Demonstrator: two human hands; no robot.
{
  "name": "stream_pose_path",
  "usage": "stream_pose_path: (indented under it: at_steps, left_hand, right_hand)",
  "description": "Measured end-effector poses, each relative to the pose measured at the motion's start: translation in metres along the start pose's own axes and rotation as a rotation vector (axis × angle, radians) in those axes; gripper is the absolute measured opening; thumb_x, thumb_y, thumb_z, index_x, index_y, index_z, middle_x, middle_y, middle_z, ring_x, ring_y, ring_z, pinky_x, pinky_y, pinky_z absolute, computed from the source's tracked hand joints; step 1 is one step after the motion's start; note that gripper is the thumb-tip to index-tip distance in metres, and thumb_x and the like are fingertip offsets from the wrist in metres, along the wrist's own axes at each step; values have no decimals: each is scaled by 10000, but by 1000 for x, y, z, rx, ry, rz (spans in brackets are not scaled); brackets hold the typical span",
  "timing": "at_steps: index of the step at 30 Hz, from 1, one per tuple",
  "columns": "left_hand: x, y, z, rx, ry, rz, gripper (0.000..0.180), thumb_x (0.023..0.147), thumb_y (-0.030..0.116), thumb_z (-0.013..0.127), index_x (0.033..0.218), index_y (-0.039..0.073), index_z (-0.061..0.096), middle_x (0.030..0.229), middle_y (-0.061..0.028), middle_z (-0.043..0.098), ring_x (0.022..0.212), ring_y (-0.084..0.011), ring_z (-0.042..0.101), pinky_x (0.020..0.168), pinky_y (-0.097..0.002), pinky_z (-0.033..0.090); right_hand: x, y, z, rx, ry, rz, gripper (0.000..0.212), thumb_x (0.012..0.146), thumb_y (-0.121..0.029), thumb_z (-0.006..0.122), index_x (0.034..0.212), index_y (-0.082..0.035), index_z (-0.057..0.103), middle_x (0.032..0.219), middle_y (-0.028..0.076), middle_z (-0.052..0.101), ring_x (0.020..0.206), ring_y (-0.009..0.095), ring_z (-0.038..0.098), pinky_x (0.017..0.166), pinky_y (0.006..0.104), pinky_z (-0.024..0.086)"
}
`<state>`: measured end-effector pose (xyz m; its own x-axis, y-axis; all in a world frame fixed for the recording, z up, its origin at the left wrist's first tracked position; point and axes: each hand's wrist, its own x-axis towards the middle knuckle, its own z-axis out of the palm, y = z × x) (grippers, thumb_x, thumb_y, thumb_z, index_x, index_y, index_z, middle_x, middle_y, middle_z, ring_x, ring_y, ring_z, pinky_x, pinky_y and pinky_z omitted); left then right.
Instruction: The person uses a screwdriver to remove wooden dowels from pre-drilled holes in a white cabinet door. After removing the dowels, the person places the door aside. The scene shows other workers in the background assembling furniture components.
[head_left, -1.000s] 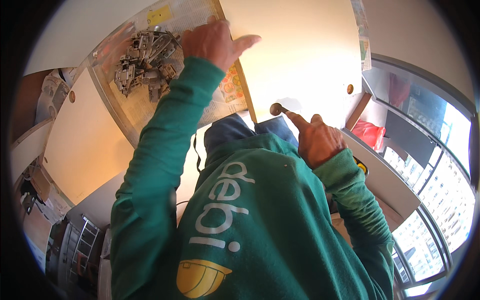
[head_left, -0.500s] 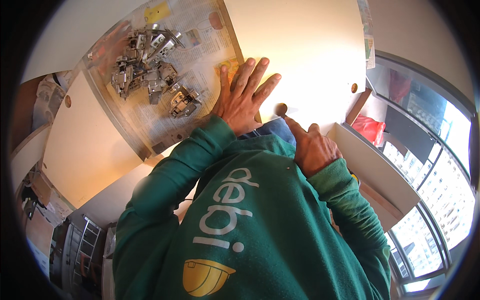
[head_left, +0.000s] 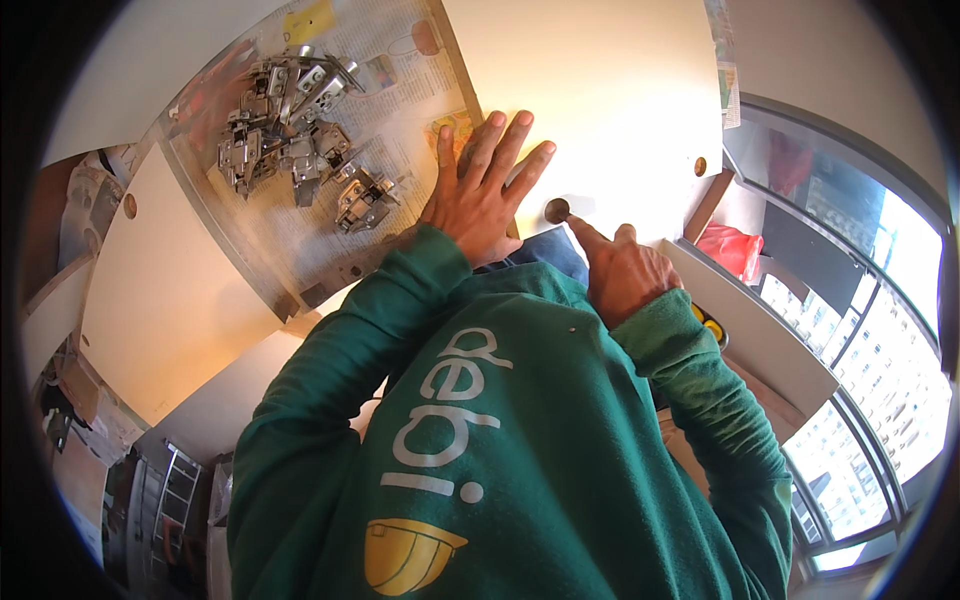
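A pale cream panel (head_left: 600, 90) lies in front of me, with a round hole (head_left: 557, 210) near its close edge. My left hand (head_left: 478, 195) rests palm down across the panel's left edge, fingers spread, holding nothing. From the right, my right hand (head_left: 628, 268) reaches in with its index finger stretched out. Its fingertip is at the right rim of the hole; the other fingers curl under and are mostly hidden, and I see nothing held. Several metal cabinet hinges (head_left: 300, 150) lie heaped on newspaper (head_left: 400, 100), left of my left hand.
A second hole (head_left: 700, 166) marks the panel's right side. Another cream panel (head_left: 170, 290) lies at the left. Right of me are a board-sided box (head_left: 770, 330), a red bag (head_left: 730, 250) and a window (head_left: 890, 400). A ladder (head_left: 175, 500) stands at lower left.
My right index fingertip has come up from just below the hole to its right rim. A yellow and black object shows more beside my right sleeve. My left hand stays on the panel.
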<state>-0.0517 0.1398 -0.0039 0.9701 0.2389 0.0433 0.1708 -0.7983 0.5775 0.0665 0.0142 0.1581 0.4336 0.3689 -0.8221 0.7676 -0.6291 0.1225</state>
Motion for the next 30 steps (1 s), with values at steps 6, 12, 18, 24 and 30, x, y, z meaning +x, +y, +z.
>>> stream_pose_path:
  at_steps: [6, 12, 18, 24, 30]
  left_hand:
    - [0, -2, 0, 54, 23, 25, 1289, 544, 401, 971, 1653, 258, 331, 1750, -134, 192, 1617, -380, 127, 1184, -788, 166]
    - [-1, 0, -2, 66, -10, 9, 1279, 554, 411, 963, 1654, 261, 328, 1755, -123, 181, 1622, -373, 107, 1185, -793, 154]
    - [-1, -3, -1, 18, -10, 17, 1273, 566, 441, 955, 1655, 262, 322, 1754, -119, 183, 1619, -369, 118, 1189, -795, 146]
    - [-2, -2, -3, 22, -50, 18, 1289, 574, 455, 961, 1663, 265, 299, 1757, -113, 169, 1621, -361, 107, 1193, -792, 136]
    - [-1, -1, -2, 87, -7, 28, 1274, 569, 437, 956, 1655, 269, 310, 1759, -107, 166, 1623, -362, 99, 1184, -799, 151]
  right_hand:
    - [1, -3, 2, -44, 1, 6, 578, 998, -135, 538, 1562, -259, 500, 1051, 274, 642, 858, 430, 747, 766, 558, 609]
    - [2, 0, -1, -136, 68, -57, 481, 1045, -175, 499, 1524, -199, 526, 1079, 220, 636, 905, 361, 758, 763, 487, 633]
    - [3, 4, -2, -178, 46, -46, 474, 1043, -165, 518, 1512, -225, 548, 1099, 200, 630, 902, 339, 756, 762, 474, 634]
    - [5, 10, 3, -192, 96, -78, 516, 1020, -181, 546, 1529, -265, 528, 1114, 195, 626, 901, 339, 754, 758, 484, 634]
    - [0, 11, 1, -133, 8, -60, 509, 1028, -192, 537, 1534, -244, 517, 1099, 200, 622, 896, 338, 755, 750, 486, 634]
